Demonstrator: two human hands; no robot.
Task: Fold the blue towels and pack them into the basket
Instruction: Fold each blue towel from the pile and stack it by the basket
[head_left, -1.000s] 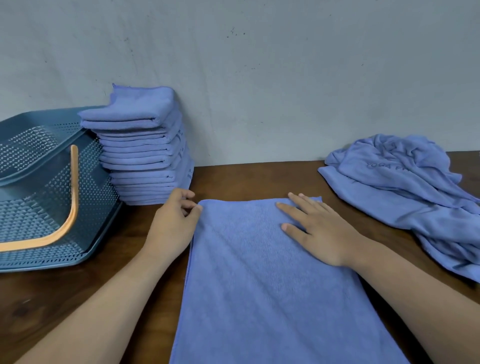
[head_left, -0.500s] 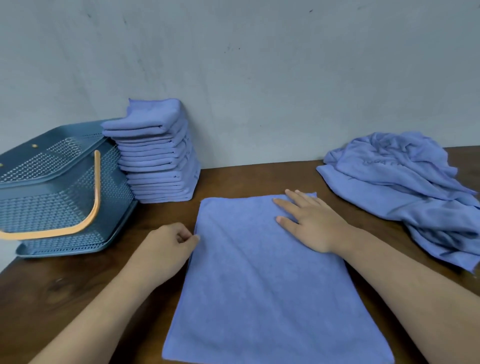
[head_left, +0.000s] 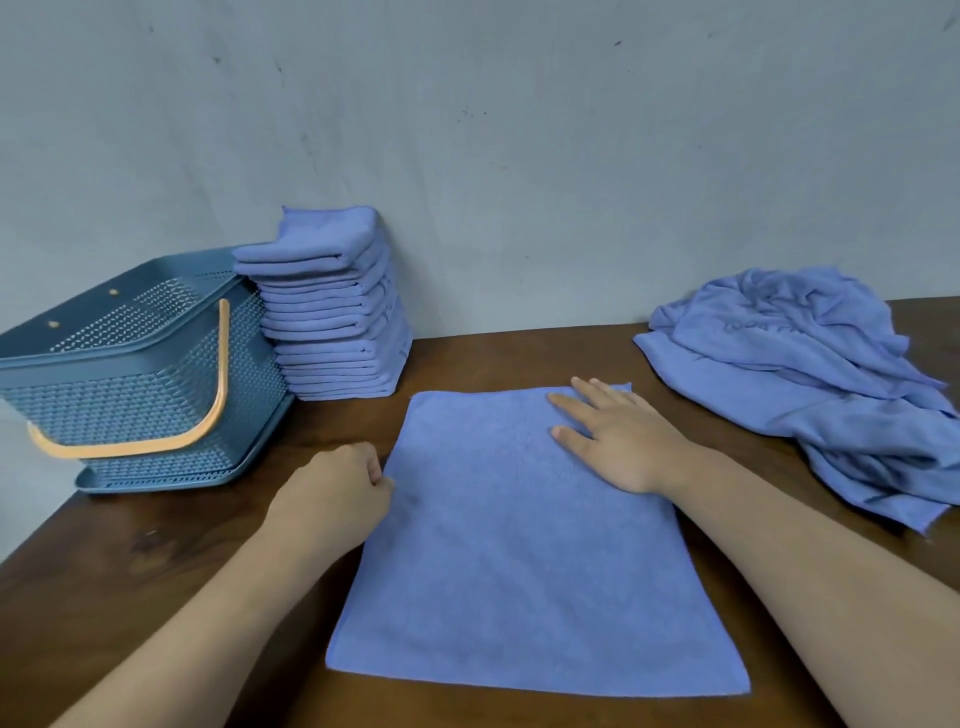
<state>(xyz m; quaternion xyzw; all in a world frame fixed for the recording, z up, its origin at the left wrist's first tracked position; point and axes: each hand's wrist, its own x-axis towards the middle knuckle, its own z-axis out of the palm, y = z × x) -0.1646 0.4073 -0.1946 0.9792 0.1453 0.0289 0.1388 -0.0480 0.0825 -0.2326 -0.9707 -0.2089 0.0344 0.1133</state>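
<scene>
One blue towel (head_left: 524, 545) lies flat on the table (head_left: 156, 561), under and between both hands. The left hand (head_left: 332, 493) has curled fingers and pinches the towel's left edge. The right hand (head_left: 618, 436) rests flat on its far right part, fingers straight. Beyond the left hand stands a stack of folded towels (head_left: 332, 312), with the basket (head_left: 130, 374) just left of the stack. To the right of the right hand lies a heap of unfolded towels (head_left: 810, 374).

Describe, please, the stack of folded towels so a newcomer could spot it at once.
At the back left of the wooden table, by the wall, stands a blue basket with an orange handle. The stack of folded towels rises just right of it. Unlike the flat towel and the crumpled heap, it is tall and layered.
</scene>
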